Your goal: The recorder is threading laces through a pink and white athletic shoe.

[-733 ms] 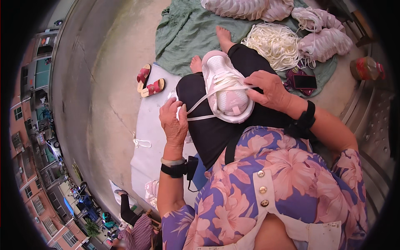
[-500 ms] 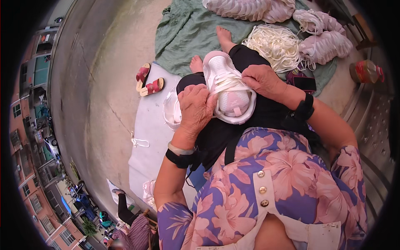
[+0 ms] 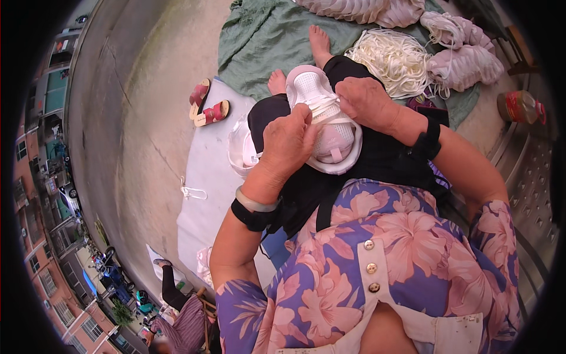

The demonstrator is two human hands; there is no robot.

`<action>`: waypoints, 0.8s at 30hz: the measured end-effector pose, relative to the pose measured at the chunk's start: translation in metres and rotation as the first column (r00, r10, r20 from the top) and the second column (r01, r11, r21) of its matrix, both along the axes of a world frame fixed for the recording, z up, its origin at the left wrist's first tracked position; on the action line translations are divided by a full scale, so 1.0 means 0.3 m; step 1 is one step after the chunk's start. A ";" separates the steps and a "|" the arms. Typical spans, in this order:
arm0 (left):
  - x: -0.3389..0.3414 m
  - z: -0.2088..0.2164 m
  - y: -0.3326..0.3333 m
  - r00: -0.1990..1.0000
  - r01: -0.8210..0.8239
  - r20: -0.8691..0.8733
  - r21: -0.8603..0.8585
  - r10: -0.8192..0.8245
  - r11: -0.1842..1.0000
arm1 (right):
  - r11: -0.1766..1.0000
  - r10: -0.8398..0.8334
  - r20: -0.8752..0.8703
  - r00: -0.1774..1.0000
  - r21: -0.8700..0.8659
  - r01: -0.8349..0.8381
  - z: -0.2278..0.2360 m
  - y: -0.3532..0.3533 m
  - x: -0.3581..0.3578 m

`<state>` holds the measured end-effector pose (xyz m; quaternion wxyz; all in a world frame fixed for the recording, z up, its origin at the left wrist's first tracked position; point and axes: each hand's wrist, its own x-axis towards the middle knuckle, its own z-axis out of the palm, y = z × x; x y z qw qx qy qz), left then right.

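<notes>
A white and pink sneaker upper [image 3: 337, 146] lies across my lap, its rounded toe toward me and its padded tongue [image 3: 305, 82] away from me. White shoelace [image 3: 325, 107] crosses its middle. My left hand [image 3: 289, 138] is closed at the left side of the lacing, thumb and fingers pinching the lace; its fingertips are partly hidden. On the other side my right hand [image 3: 367, 103] pinches the lace near the eyelets, fingers curled in. Beside my left thigh lies another white shoe upper [image 3: 240, 147], partly covered by my wrist and leg.
On the green cloth [image 3: 259, 50] sit a heap of cream laces [image 3: 392, 62] and bundles of pink-white uppers [image 3: 466, 66]. Red sandals [image 3: 212, 112] lie left, beside a pale mat [image 3: 206, 165] with a loose lace [image 3: 193, 193]. A jar [image 3: 519, 107] stands right; another person [image 3: 186, 321] sits lower left.
Both hands have shifted up along the lacing, away from the toe. The left hand has moved right over the upper, and the crossing laces look drawn closer together.
</notes>
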<state>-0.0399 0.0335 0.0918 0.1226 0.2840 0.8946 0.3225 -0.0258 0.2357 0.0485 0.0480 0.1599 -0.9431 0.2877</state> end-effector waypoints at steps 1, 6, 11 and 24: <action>-0.003 0.016 0.015 1.000 -0.004 0.016 -0.063 0.005 0.998 | 1.000 -0.023 -0.012 1.000 -0.006 0.023 0.003 0.012 -0.022; 0.007 0.070 0.027 0.991 0.047 -0.100 -0.365 -0.089 0.930 | 0.756 0.139 0.620 0.772 -0.570 0.322 0.033 0.029 -0.047; 0.021 0.093 -0.006 0.993 -0.002 -0.106 -0.495 -0.059 0.869 | 0.708 0.132 0.685 0.716 -0.571 0.415 0.051 0.023 0.009; 0.027 0.040 -0.003 0.918 -0.255 0.379 0.332 0.120 0.908 | 0.399 0.364 0.776 0.515 -0.630 0.666 0.024 0.054 -0.010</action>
